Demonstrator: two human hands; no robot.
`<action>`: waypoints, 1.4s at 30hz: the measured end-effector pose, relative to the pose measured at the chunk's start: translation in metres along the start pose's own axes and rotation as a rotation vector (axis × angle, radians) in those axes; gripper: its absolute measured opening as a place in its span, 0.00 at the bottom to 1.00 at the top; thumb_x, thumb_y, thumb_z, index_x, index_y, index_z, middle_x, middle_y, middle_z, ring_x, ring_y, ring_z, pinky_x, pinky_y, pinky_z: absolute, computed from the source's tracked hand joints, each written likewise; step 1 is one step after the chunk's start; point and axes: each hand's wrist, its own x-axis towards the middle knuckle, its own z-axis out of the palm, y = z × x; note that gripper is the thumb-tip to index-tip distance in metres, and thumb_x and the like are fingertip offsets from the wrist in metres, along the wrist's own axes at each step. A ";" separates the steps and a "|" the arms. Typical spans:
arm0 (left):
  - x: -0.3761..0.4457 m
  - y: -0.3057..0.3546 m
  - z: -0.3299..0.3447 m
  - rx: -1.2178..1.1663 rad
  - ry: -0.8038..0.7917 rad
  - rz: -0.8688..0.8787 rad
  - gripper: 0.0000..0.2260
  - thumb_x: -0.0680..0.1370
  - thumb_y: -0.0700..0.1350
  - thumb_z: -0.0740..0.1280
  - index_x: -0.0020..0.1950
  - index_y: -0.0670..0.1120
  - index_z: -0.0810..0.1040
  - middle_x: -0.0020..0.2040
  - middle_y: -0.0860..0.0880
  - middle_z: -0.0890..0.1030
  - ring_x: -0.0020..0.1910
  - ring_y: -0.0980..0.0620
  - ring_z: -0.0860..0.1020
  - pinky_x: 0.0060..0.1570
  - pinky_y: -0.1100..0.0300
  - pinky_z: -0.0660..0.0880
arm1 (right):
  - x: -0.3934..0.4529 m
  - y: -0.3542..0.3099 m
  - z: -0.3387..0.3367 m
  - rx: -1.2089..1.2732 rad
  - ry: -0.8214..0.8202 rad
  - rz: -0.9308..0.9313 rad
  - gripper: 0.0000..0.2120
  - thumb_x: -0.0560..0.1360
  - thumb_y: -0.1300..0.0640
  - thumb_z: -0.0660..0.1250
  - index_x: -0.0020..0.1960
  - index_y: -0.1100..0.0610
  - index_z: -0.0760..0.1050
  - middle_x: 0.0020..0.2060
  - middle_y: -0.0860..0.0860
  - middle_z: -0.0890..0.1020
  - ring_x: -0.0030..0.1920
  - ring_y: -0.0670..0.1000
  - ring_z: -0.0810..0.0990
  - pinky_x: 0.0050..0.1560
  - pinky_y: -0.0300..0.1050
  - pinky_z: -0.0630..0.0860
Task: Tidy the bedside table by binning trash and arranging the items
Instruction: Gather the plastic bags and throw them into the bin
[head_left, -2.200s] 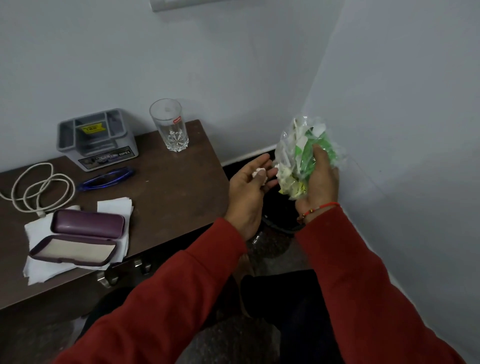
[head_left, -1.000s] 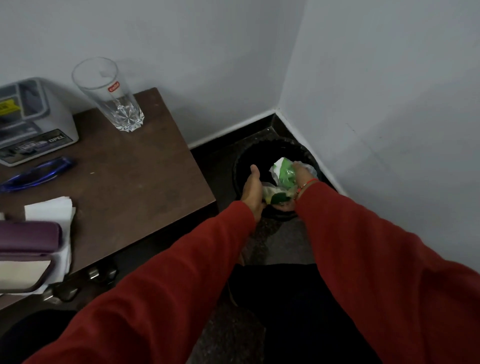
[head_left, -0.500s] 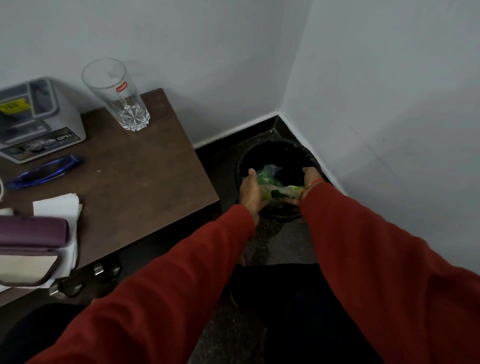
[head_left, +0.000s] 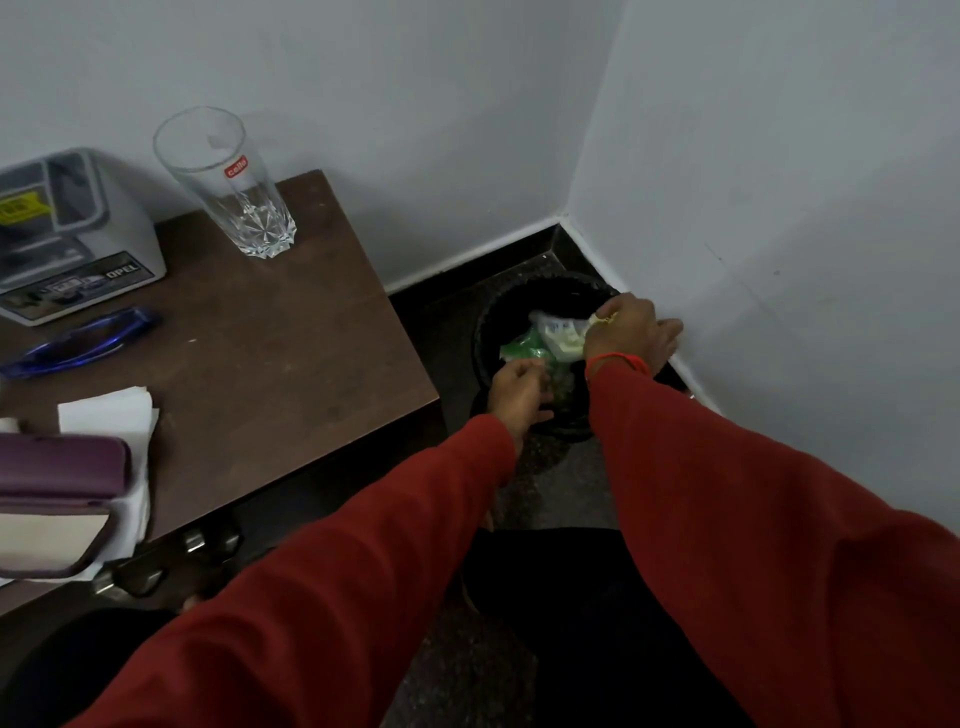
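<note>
A black bin stands on the floor in the corner, to the right of the brown bedside table. Crumpled white and green plastic wrappers lie in its mouth. My right hand is over the bin's right rim, with its thumb pinching a corner of the white wrapper and the other fingers stretched toward the wall. My left hand is at the bin's near rim, its fingers curled down against the green wrapper; whether it grips anything is hidden.
On the table stand a tall clear glass and a grey organiser box. Blue spectacles, white tissues and an open purple spectacle case lie at the left. Walls close in behind and to the right.
The wrappers went from my raised right hand down into the bin. My right hand has since shifted up to the bin's right rim, and my left hand has dipped toward the green wrapper.
</note>
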 end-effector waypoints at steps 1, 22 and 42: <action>0.001 0.000 0.000 0.000 -0.001 0.004 0.12 0.85 0.48 0.60 0.63 0.45 0.78 0.53 0.48 0.80 0.50 0.47 0.79 0.48 0.51 0.79 | -0.001 -0.003 -0.001 -0.030 0.006 -0.024 0.11 0.71 0.65 0.65 0.45 0.49 0.79 0.51 0.49 0.80 0.58 0.60 0.71 0.59 0.53 0.70; -0.004 0.005 -0.013 0.011 0.053 0.056 0.13 0.84 0.44 0.60 0.66 0.45 0.78 0.60 0.42 0.82 0.52 0.48 0.79 0.43 0.56 0.78 | 0.038 0.077 0.115 -0.801 -1.026 -0.261 0.39 0.63 0.34 0.65 0.70 0.51 0.70 0.71 0.61 0.71 0.70 0.66 0.69 0.70 0.65 0.65; -0.127 0.081 -0.047 0.044 0.164 0.506 0.16 0.84 0.43 0.60 0.71 0.47 0.75 0.69 0.45 0.78 0.67 0.46 0.77 0.67 0.41 0.75 | -0.075 -0.114 -0.101 0.567 -0.101 -0.224 0.13 0.77 0.58 0.62 0.54 0.60 0.83 0.53 0.58 0.85 0.57 0.58 0.80 0.56 0.43 0.72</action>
